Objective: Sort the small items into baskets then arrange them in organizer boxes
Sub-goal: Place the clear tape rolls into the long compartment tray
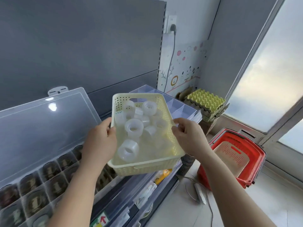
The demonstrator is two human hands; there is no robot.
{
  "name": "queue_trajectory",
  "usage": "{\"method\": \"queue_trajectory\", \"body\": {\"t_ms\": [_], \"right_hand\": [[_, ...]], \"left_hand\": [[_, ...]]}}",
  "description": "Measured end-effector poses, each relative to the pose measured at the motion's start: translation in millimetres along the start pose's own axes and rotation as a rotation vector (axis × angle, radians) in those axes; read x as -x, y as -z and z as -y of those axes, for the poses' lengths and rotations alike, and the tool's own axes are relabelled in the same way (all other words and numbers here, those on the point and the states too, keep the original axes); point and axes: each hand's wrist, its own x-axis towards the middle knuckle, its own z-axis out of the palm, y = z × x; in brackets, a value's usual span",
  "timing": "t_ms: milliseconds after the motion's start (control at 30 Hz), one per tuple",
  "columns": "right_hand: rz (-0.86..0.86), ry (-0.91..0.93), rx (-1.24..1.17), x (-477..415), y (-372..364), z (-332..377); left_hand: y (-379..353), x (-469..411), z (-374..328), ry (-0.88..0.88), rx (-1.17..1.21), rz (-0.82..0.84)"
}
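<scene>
An open box [43, 175] fills the near left of the shelf. Its clear lid [41, 122] is tilted back toward the grey panel, and its compartments are packed with dark rolls [55, 185]. The left hand [100, 136] holds a cream basket [144, 168] by its left rim, the grip closed with the thumb over the edge and the fingers beneath. The basket hangs tilted in the air above the shelf's front edge, between the open box and a second box [178, 105] farther right, and carries a loose heap of clear tape rolls [133, 128]. The right hand [188, 136] pinches the right rim between thumb and fingertips. Right of the shelf, a pale surface runs to the window, with egg trays [205, 99] far and a red basket [255, 154] near.
</scene>
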Motion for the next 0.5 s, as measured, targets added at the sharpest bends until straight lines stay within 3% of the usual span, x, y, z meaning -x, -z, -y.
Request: {"method": "queue_trajectory", "body": {"t_ms": [500], "right_hand": [[0.353,0.334,-0.012,-141,-6,-45]], "left_hand": [[-74,-31,-51,0.315,-0.085,-0.331]]}}
